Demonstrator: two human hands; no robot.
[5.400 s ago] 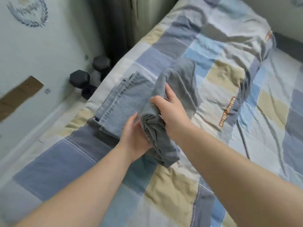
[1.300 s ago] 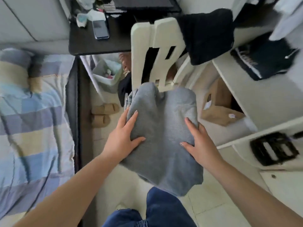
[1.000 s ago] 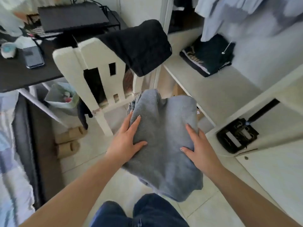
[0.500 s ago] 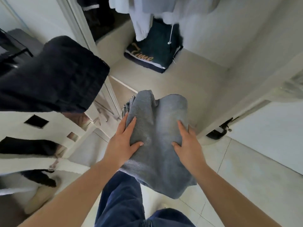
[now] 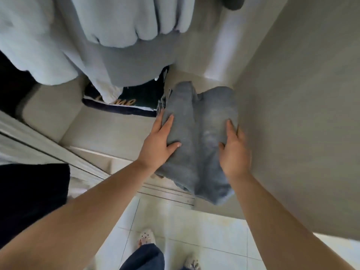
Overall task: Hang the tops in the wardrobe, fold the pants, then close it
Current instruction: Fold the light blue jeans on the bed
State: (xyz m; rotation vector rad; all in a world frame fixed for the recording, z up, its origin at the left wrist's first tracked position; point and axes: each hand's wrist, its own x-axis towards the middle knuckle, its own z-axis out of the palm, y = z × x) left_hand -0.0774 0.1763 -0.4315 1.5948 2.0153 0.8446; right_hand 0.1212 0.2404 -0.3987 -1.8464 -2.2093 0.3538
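Fingers [image 5: 169, 121] of the left hand [image 5: 158, 143] lie along the left edge of the folded grey pants [image 5: 196, 137], thumb spread across the top of the cloth, so that this hand grasps the bundle from its side. Opposite it, the right hand [image 5: 233, 151] holds the right edge the same way, fingers reaching forward over the fabric and thumb pressed on top; what the fingers underneath do cannot be seen. Between the two hands the pants sit over the wardrobe shelf [image 5: 109, 127], toward its right rear corner and close against the right side wall [image 5: 292, 114], while their near end hangs past the shelf's front edge. Whether the far end rests on the shelf or is just above it is not clear. Just left of the pants, toward the back of the same shelf, lies a folded dark garment [image 5: 140, 102] with pale lettering, touching or nearly touching them. Above it hang pale blue tops [image 5: 109, 32], their hems covering part of the dark garment. Below the shelf's front edge is a light tiled floor [image 5: 194, 234], where the person's feet in pale perforated shoes [image 5: 145, 235] stand.
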